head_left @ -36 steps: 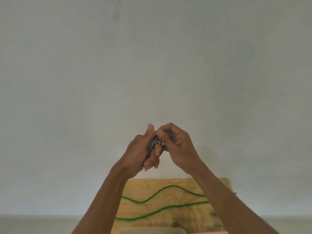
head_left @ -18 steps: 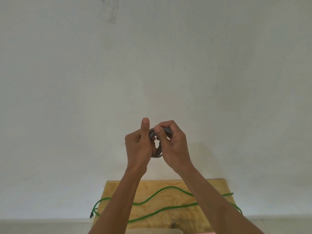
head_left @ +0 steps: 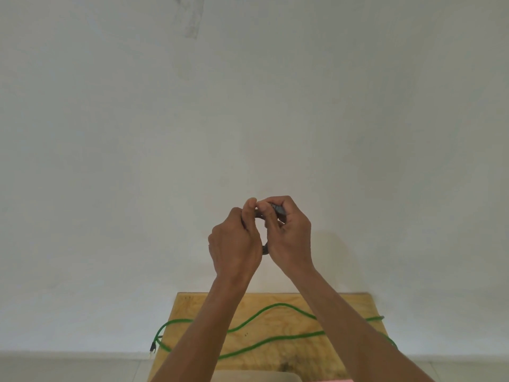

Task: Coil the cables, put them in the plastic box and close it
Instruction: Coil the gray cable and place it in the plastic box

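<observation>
**Small grey coil held up, green one still loose**

Both hands are up in front of the wall, fingers curled round a little grey cable [head_left: 265,248] coil: left hand [head_left: 234,244] and right hand [head_left: 289,238] each pinching it tight. Looks light and floppy, so I'd guess it springs open unless you hold where the loops cross. The green cable [head_left: 275,339] lies snaking across the plywood bench [head_left: 355,304], thin, rubbery, one end dangling off the left edge.

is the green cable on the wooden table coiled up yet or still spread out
Spread out. The thin green cable snakes in loose waves across the light wooden table, one end hanging off its left edge.
</observation>
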The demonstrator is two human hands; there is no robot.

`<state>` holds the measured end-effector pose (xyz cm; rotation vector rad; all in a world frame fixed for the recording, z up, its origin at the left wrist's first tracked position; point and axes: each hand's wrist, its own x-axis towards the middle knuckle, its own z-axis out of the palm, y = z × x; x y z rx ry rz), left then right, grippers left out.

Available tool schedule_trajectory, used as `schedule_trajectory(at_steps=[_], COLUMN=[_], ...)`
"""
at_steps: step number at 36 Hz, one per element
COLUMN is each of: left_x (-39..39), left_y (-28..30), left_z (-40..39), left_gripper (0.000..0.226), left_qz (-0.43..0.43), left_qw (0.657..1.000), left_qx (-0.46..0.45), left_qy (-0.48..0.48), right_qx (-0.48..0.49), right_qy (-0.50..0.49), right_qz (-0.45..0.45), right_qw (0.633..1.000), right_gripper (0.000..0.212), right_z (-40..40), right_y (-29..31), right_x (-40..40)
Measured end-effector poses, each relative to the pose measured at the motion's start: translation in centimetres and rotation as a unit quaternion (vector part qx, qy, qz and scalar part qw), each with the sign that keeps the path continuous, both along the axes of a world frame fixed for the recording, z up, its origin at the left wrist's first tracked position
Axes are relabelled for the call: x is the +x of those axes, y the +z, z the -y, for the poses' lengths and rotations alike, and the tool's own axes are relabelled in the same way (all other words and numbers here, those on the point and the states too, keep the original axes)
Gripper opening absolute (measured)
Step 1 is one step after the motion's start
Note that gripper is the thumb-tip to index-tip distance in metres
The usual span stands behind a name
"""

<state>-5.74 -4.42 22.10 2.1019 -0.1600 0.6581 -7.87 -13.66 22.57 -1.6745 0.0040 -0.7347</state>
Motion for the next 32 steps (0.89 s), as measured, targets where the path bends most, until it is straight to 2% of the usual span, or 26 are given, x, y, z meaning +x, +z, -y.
schedule_trajectory(at_steps=[3, 8, 11, 15, 18, 21, 25, 29, 32], left_x=[0.4, 0.6, 0.1, 0.3, 0.1, 0.0, 0.2, 0.7, 1.1], left_y=[-0.2, -0.2, 0.1, 0.1, -0.2, -0.4, -0.5, -0.9, -1.1], left_z=[-0.5, -0.9, -0.3, -0.1, -0.2, -0.3, -0.3, -0.5, -0.8], left_gripper=[0.072, 0.069, 0.061, 0.056, 0.047, 0.047, 0.040, 0.050, 0.060], left_qz=[0.017, 0.078, 0.079, 0.065, 0.073, 0.065, 0.051, 0.055, 0.064], left_qw=[1.000, 0.996, 0.996, 0.998, 0.997, 0.996, 0.996, 0.996, 0.995], left_qx=[-0.002, 0.025, 0.008, -0.012, -0.024, -0.056, -0.057, -0.056, -0.059], left_qy=[-0.002, -0.032, -0.041, -0.024, -0.024, -0.034, -0.051, -0.045, -0.041], right_qx=[-0.010, 0.045, 0.068, 0.064, 0.043, 0.053, 0.047, 0.085, 0.078], right_qy=[0.043, 0.216, 0.198, 0.165, 0.203, 0.246, 0.257, 0.263, 0.267], right_qz=[-0.020, -0.121, -0.126, -0.136, -0.162, -0.186, -0.222, -0.239, -0.262], right_qw=[0.999, 0.968, 0.970, 0.975, 0.965, 0.950, 0.939, 0.931, 0.924], right_gripper=[0.018, 0.025, 0.020, 0.027, 0.028, 0.025, 0.025, 0.019, 0.016], right_z=[0.5, 3.9, 4.3, 3.8, 4.1, 4.4, 4.6, 4.6, 4.4], right_y=[0.7, 2.5, 2.0, 0.7, 0.5, 0.6, 0.7, 0.3, -0.2], right_x=[0.3, 1.3, 2.0, 2.4, 2.2, 2.0, 1.9, 1.9, 1.8])
